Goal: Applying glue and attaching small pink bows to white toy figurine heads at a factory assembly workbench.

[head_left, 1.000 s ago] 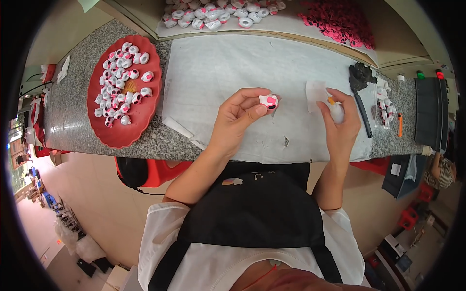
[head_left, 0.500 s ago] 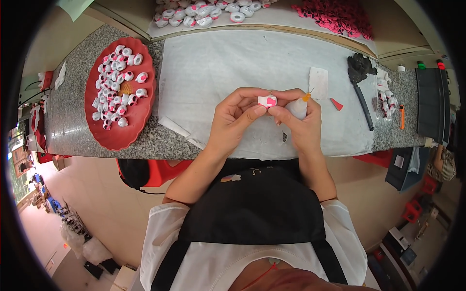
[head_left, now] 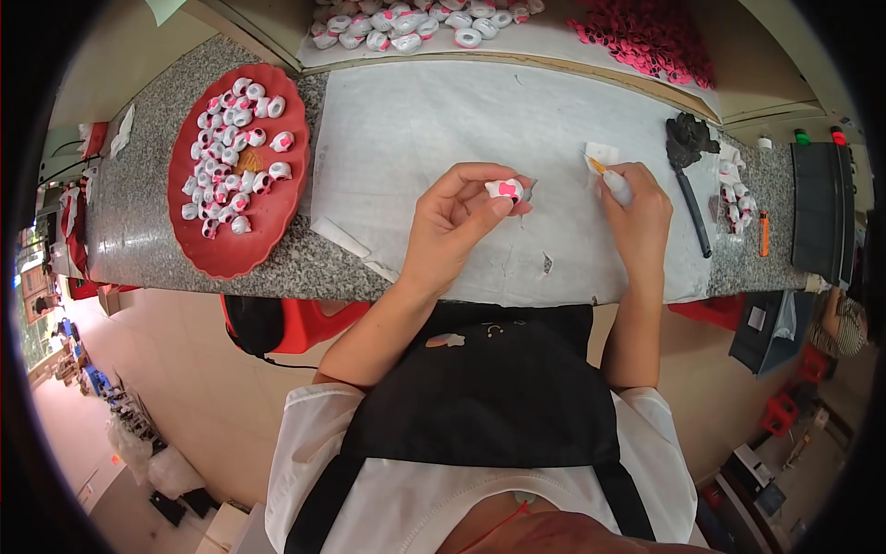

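Note:
Between the thumb and fingers of my left hand [head_left: 449, 222] is a small white piece with a pink patch [head_left: 504, 190], held above the white sheet [head_left: 415, 120]. My right hand [head_left: 639, 212] grips a small white squeeze bottle [head_left: 617, 188] with an orange needle tip [head_left: 598, 166]. The tip points at a small white paper [head_left: 602, 150] on the sheet; whether it touches I cannot tell. At the left, a red scalloped plate [head_left: 288, 198] carries many similar white-and-pink pieces.
A black-handled tool with a dark crumpled head [head_left: 692, 208] lies right of my right hand. Beyond it are a bag of small pieces [head_left: 736, 205] and an orange pen-like stick [head_left: 763, 233]. On the shelf behind lie white pieces [head_left: 406, 26] and a pink heap [head_left: 646, 42].
My right hand has moved right, away from the piece, taking the squeeze bottle to the small paper. My left hand stays in about the same place, still holding the piece.

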The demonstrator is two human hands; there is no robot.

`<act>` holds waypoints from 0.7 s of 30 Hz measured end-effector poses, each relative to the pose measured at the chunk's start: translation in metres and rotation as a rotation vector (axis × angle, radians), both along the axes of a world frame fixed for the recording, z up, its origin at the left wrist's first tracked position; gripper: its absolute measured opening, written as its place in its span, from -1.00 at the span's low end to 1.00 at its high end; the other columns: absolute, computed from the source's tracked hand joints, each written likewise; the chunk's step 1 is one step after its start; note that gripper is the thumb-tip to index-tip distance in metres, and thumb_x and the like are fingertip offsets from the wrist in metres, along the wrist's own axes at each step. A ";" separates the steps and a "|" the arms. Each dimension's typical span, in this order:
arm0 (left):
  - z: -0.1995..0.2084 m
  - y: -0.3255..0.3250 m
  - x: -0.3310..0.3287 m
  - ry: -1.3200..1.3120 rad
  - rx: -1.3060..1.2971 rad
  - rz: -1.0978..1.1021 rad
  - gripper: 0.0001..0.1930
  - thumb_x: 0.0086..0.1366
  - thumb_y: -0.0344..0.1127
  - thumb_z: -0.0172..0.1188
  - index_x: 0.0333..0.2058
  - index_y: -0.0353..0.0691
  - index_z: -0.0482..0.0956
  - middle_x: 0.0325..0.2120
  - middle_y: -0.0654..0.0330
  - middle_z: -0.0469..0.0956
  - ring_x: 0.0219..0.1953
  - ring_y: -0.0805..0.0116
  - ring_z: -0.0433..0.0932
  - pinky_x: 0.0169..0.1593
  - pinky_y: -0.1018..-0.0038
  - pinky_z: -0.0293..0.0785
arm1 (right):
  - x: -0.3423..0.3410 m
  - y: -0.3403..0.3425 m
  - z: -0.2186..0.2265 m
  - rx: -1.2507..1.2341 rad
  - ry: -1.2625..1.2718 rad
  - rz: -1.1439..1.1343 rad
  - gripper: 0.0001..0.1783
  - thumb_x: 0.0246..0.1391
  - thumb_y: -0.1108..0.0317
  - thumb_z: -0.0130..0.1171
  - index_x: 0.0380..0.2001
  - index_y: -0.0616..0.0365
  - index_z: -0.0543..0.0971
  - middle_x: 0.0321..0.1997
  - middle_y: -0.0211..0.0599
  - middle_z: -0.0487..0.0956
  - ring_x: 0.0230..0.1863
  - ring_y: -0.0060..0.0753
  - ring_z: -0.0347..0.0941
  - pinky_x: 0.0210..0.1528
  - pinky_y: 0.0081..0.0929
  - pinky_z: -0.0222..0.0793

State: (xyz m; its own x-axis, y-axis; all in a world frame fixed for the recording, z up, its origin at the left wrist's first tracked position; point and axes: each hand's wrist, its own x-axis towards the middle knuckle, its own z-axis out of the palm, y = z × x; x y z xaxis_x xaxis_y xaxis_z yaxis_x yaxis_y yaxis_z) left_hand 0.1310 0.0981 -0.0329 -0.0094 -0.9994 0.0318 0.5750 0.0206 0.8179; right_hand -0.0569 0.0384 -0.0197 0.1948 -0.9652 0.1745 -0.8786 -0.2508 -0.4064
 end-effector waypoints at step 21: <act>-0.006 0.003 -0.003 -0.308 0.043 0.135 -0.77 0.01 -0.59 -0.02 -0.28 -0.38 0.35 -0.37 0.21 0.41 -0.35 0.53 0.40 -0.26 0.65 0.32 | 0.053 0.029 0.000 0.205 -0.852 0.297 -0.85 -0.33 0.66 0.09 -0.55 0.25 0.49 -0.54 -0.37 0.43 -0.50 -0.62 0.31 -0.45 -0.72 0.19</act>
State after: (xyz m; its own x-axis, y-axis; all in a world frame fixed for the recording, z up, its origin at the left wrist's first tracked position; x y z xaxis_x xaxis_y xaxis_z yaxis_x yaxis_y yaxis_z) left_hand 0.1276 0.1007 -0.0388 0.1208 -0.9927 0.0055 0.2956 0.0412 0.9544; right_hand -0.0040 0.0677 -0.0197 0.3234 -0.9240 0.2039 -0.1741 -0.2699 -0.9470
